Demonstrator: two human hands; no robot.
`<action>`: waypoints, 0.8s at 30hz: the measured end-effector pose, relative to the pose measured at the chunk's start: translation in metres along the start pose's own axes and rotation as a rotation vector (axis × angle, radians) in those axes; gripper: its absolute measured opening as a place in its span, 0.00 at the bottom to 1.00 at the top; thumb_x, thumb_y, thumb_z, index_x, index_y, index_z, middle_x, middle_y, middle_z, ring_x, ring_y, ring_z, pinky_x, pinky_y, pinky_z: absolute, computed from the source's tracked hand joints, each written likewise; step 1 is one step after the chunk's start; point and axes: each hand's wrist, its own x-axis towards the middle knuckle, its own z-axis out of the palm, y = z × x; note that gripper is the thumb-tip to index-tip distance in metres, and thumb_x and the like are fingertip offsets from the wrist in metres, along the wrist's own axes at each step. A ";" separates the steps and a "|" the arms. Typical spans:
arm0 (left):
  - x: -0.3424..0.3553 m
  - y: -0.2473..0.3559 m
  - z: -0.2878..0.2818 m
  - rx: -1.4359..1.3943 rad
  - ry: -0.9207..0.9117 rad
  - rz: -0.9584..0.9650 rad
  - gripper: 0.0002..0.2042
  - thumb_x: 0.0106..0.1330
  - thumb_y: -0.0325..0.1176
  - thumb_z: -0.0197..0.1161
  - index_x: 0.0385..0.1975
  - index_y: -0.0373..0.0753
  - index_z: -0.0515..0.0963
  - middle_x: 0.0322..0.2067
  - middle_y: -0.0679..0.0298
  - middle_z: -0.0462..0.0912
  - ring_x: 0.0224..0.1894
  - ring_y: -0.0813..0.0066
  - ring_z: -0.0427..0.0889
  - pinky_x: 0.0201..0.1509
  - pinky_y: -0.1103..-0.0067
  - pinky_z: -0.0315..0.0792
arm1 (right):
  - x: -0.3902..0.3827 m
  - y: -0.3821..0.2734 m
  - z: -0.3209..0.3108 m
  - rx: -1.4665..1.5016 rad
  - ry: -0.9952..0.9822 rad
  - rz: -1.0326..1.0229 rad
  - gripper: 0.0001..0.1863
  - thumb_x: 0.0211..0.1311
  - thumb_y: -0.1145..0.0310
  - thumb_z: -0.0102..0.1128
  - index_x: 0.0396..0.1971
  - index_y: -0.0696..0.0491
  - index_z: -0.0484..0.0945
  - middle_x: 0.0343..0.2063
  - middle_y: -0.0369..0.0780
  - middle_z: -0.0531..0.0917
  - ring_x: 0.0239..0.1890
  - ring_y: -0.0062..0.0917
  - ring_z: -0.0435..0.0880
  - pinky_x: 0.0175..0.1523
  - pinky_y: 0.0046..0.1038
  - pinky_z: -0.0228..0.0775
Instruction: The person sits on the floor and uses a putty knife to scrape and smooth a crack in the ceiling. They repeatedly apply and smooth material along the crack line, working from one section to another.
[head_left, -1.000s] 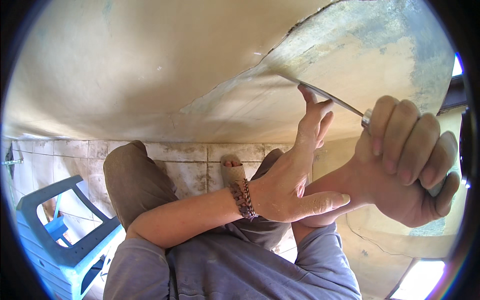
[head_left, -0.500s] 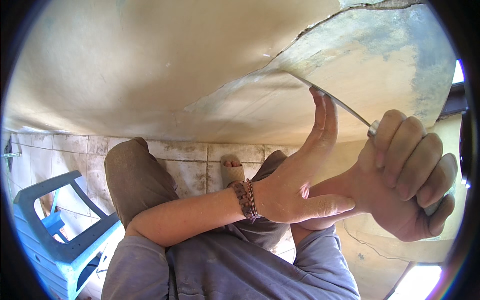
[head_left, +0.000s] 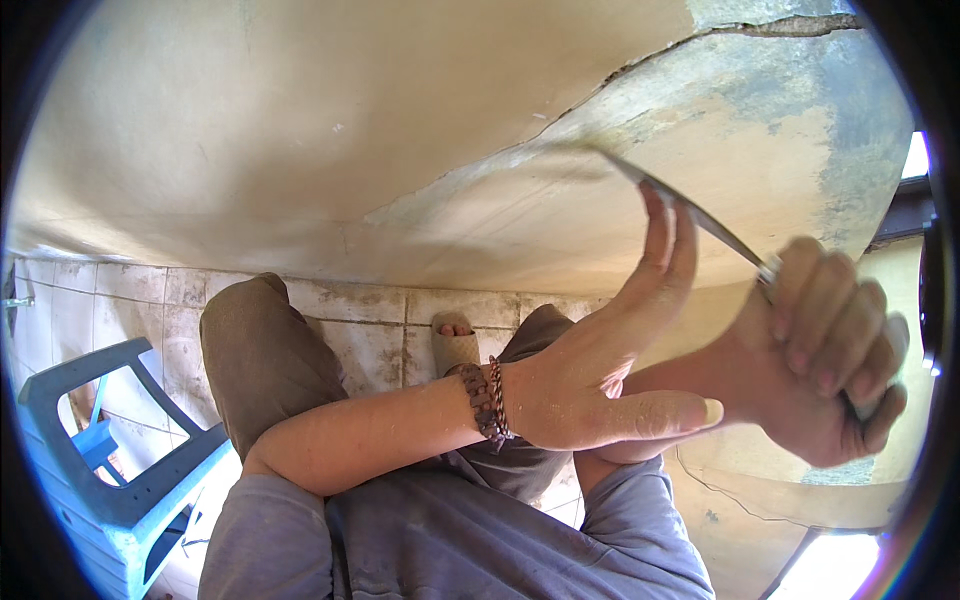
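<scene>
My right hand (head_left: 818,350) wraps around the handle of a long metal scraper (head_left: 725,230), whose thin blade slants up and left to the plastered wall (head_left: 350,130). The outstretched fingertips of my left hand (head_left: 615,370) press on the blade, its thumb apart and lying across my right wrist. A ragged crack (head_left: 740,30) runs along the wall just above the blade tip, beside a patch of grey, flaking paint. The blade's tip is slightly blurred.
A blue plastic stool (head_left: 115,500) stands at my lower left on a stained white tile floor (head_left: 360,355). My bent knees and one sandalled foot are below the wall. Further wall with a thin wire (head_left: 740,490) and bright openings lies to the right.
The scraper and both hands have shifted to the right. My left fingertips have straightened and drawn together along the blade. The view of the wall has shifted slightly.
</scene>
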 end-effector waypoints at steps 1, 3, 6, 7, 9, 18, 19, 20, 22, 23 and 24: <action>-0.001 0.000 0.001 -0.038 0.008 -0.013 0.59 0.59 0.54 0.66 0.69 0.37 0.20 0.69 0.46 0.12 0.74 0.49 0.26 0.68 0.52 0.52 | 0.000 -0.002 -0.001 -0.004 -0.007 -0.002 0.15 0.58 0.53 0.48 0.15 0.42 0.70 0.11 0.28 0.69 0.14 0.16 0.62 0.23 0.22 0.54; 0.000 0.002 0.001 -0.069 0.007 -0.005 0.58 0.60 0.56 0.63 0.68 0.30 0.22 0.67 0.37 0.12 0.72 0.47 0.19 0.71 0.56 0.39 | 0.001 -0.003 -0.001 -0.001 -0.030 -0.009 0.15 0.58 0.53 0.48 0.15 0.42 0.70 0.12 0.28 0.69 0.14 0.16 0.62 0.24 0.22 0.53; 0.005 0.009 -0.005 0.007 -0.051 0.041 0.58 0.61 0.58 0.61 0.67 0.25 0.22 0.65 0.32 0.12 0.71 0.46 0.14 0.74 0.59 0.30 | -0.007 -0.005 -0.010 0.069 0.039 -0.051 0.15 0.60 0.53 0.46 0.17 0.43 0.70 0.12 0.29 0.69 0.14 0.16 0.62 0.25 0.22 0.54; 0.004 0.007 -0.006 0.011 -0.042 0.031 0.58 0.61 0.58 0.61 0.67 0.26 0.22 0.65 0.32 0.12 0.71 0.46 0.14 0.74 0.58 0.30 | -0.008 -0.003 -0.012 0.077 0.054 -0.044 0.15 0.60 0.53 0.46 0.17 0.43 0.70 0.12 0.29 0.69 0.14 0.16 0.62 0.25 0.22 0.54; 0.000 0.001 -0.002 -0.023 0.004 -0.007 0.59 0.61 0.58 0.61 0.67 0.26 0.22 0.65 0.32 0.12 0.71 0.46 0.14 0.74 0.58 0.30 | 0.000 0.007 0.002 0.055 0.056 -0.003 0.15 0.60 0.53 0.47 0.17 0.42 0.71 0.12 0.28 0.70 0.14 0.15 0.63 0.24 0.22 0.55; 0.000 -0.002 0.000 0.089 0.009 0.049 0.59 0.61 0.62 0.59 0.67 0.26 0.22 0.65 0.31 0.12 0.71 0.43 0.17 0.74 0.59 0.35 | -0.002 0.000 0.000 0.047 -0.009 0.032 0.15 0.59 0.53 0.49 0.16 0.43 0.70 0.12 0.29 0.68 0.14 0.17 0.62 0.25 0.24 0.55; 0.000 -0.003 0.001 0.105 0.016 0.057 0.59 0.61 0.62 0.59 0.67 0.26 0.22 0.65 0.31 0.12 0.71 0.42 0.17 0.74 0.59 0.35 | -0.001 0.000 0.004 0.004 -0.019 0.052 0.15 0.59 0.53 0.49 0.16 0.43 0.70 0.12 0.29 0.68 0.14 0.17 0.62 0.25 0.24 0.55; 0.000 -0.002 0.001 0.125 0.029 0.064 0.59 0.61 0.62 0.59 0.67 0.26 0.22 0.65 0.31 0.12 0.71 0.42 0.17 0.74 0.59 0.36 | -0.006 -0.002 0.005 -0.040 -0.032 0.065 0.15 0.60 0.53 0.48 0.17 0.43 0.70 0.12 0.29 0.68 0.15 0.17 0.62 0.25 0.24 0.55; 0.003 0.006 0.001 0.177 0.020 0.111 0.59 0.61 0.61 0.60 0.66 0.25 0.21 0.65 0.30 0.12 0.71 0.42 0.18 0.74 0.59 0.36 | -0.007 0.000 0.005 -0.056 -0.067 0.078 0.16 0.61 0.53 0.47 0.18 0.44 0.71 0.13 0.30 0.68 0.15 0.17 0.62 0.26 0.24 0.55; 0.002 0.006 0.001 0.163 0.030 0.118 0.59 0.61 0.60 0.60 0.66 0.25 0.21 0.65 0.30 0.12 0.71 0.42 0.18 0.74 0.60 0.37 | -0.006 0.003 0.005 -0.029 -0.091 0.078 0.16 0.62 0.53 0.46 0.19 0.44 0.71 0.13 0.30 0.68 0.16 0.17 0.63 0.26 0.24 0.55; 0.002 0.006 0.002 0.149 0.038 0.123 0.59 0.61 0.60 0.60 0.66 0.25 0.21 0.65 0.30 0.12 0.72 0.42 0.18 0.74 0.60 0.37 | -0.003 0.007 0.004 -0.001 -0.114 0.077 0.16 0.63 0.53 0.45 0.20 0.44 0.72 0.14 0.30 0.69 0.16 0.17 0.63 0.26 0.24 0.55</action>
